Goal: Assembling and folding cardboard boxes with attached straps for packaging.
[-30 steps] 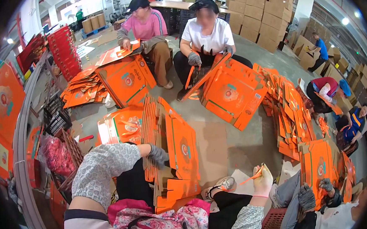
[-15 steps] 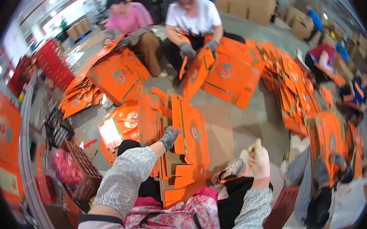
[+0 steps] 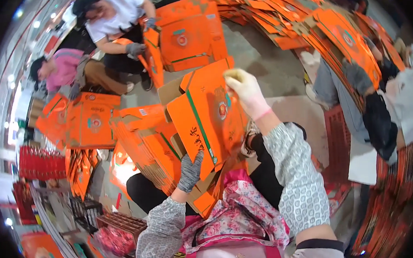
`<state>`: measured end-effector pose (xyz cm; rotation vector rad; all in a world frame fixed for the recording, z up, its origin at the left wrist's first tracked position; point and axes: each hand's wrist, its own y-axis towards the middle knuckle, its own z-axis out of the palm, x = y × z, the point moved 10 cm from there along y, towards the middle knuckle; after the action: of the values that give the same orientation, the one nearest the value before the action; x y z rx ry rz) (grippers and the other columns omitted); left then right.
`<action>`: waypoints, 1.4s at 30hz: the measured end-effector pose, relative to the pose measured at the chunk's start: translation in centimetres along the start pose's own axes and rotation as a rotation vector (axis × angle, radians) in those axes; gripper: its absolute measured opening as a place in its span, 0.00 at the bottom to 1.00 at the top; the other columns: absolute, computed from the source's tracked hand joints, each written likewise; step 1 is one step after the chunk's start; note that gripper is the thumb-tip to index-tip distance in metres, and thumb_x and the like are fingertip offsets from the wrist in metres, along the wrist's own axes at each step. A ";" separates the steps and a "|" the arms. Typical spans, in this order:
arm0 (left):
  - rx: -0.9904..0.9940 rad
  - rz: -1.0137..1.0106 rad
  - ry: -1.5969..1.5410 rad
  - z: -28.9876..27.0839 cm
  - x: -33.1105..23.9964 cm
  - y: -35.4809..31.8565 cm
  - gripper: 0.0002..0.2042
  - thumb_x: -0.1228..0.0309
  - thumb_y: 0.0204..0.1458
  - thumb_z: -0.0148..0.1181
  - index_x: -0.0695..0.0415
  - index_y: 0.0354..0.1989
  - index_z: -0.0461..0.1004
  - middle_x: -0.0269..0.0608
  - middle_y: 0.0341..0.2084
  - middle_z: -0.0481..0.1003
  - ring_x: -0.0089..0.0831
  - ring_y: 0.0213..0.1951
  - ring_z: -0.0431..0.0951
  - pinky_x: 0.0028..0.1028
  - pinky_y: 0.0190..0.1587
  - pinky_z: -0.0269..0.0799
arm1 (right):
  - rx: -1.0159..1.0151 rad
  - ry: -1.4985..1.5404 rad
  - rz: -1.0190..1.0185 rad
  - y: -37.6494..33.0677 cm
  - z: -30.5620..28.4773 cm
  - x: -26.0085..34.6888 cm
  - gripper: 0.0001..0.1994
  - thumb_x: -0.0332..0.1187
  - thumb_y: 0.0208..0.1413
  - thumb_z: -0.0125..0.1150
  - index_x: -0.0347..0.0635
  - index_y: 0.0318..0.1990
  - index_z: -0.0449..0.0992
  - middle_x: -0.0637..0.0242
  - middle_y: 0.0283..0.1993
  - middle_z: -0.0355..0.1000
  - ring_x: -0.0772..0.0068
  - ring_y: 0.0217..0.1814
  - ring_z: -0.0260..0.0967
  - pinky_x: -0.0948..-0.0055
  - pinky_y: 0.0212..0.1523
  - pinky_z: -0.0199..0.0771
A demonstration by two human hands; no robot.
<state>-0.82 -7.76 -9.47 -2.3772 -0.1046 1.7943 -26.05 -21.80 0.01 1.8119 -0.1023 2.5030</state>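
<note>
A flattened orange carton (image 3: 205,100) with a green stripe and a round emblem stands tilted in front of my lap. My left hand (image 3: 190,171), in a grey glove, grips its lower left edge. My right hand (image 3: 247,91), in a pale glove, is closed at the carton's upper right edge; what its fingers hold, if anything, is hidden. Just left of the carton leans a stack of similar flat cartons (image 3: 153,153), their brown inner edges showing.
Two people sit at the far left, handling an orange carton (image 3: 90,119) and another beside a large carton (image 3: 191,33). Heaps of flat cartons (image 3: 260,7) lie behind. A crate (image 3: 122,224) stands at left, a red crate (image 3: 336,128) at right, near another worker's legs.
My view has swung to the right. The carton at my left hand has been lifted and tilted away from the stack. My right hand has come up from beside my shoe to the carton's edge.
</note>
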 end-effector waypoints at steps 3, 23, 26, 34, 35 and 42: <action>0.093 0.116 0.114 1.7 -2.0 -1.2 0.11 0.68 0.55 0.53 0.64 0.39 0.72 0.42 0.31 0.75 0.31 0.33 0.74 0.30 0.36 0.69 | -0.052 0.021 -0.112 2.1 0.7 2.6 0.10 0.28 0.54 0.52 0.32 0.41 0.72 0.67 0.26 0.70 0.81 0.23 0.65 0.81 0.21 0.65; 0.429 -0.203 -0.818 7.1 -2.3 6.4 0.19 0.61 0.59 0.43 0.58 0.55 0.62 0.41 0.52 0.66 0.36 0.52 0.67 0.33 0.53 0.66 | -0.156 -0.002 -0.217 1.0 -0.3 1.4 0.08 0.29 0.54 0.52 0.33 0.36 0.73 0.64 0.29 0.71 0.76 0.26 0.72 0.77 0.20 0.69; 0.405 -0.195 -0.826 5.6 -1.9 6.3 0.19 0.61 0.59 0.43 0.58 0.55 0.62 0.41 0.52 0.66 0.36 0.52 0.67 0.33 0.52 0.66 | 0.226 -0.761 -0.094 -0.2 1.5 -2.0 0.10 0.34 0.47 0.50 0.42 0.33 0.76 0.55 0.35 0.73 0.53 0.40 0.70 0.60 0.41 0.70; 0.373 -0.217 -0.875 5.1 -0.3 6.7 0.19 0.61 0.59 0.43 0.58 0.55 0.62 0.41 0.51 0.67 0.36 0.51 0.68 0.33 0.52 0.67 | 0.279 -0.893 -0.214 -2.0 3.9 -5.3 0.09 0.33 0.48 0.52 0.43 0.34 0.77 0.54 0.33 0.74 0.51 0.38 0.71 0.58 0.41 0.69; 0.366 -0.218 -0.877 5.1 -0.2 6.9 0.19 0.61 0.59 0.43 0.58 0.55 0.61 0.41 0.51 0.67 0.36 0.51 0.68 0.33 0.52 0.67 | 0.268 -0.901 -0.200 -1.9 3.9 -5.2 0.09 0.34 0.49 0.51 0.44 0.34 0.77 0.55 0.33 0.74 0.52 0.38 0.71 0.58 0.42 0.69; 0.314 -0.224 -0.912 4.7 0.6 7.8 0.19 0.61 0.59 0.43 0.58 0.55 0.61 0.41 0.50 0.67 0.36 0.51 0.68 0.33 0.51 0.67 | 0.280 -1.052 -0.224 -2.4 5.1 -4.2 0.10 0.33 0.51 0.48 0.44 0.34 0.76 0.54 0.30 0.74 0.51 0.36 0.72 0.56 0.38 0.70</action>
<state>-5.52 -14.96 -12.60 -1.1528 -0.1666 2.3881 -19.77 -19.81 -2.34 2.8317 0.4036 1.2355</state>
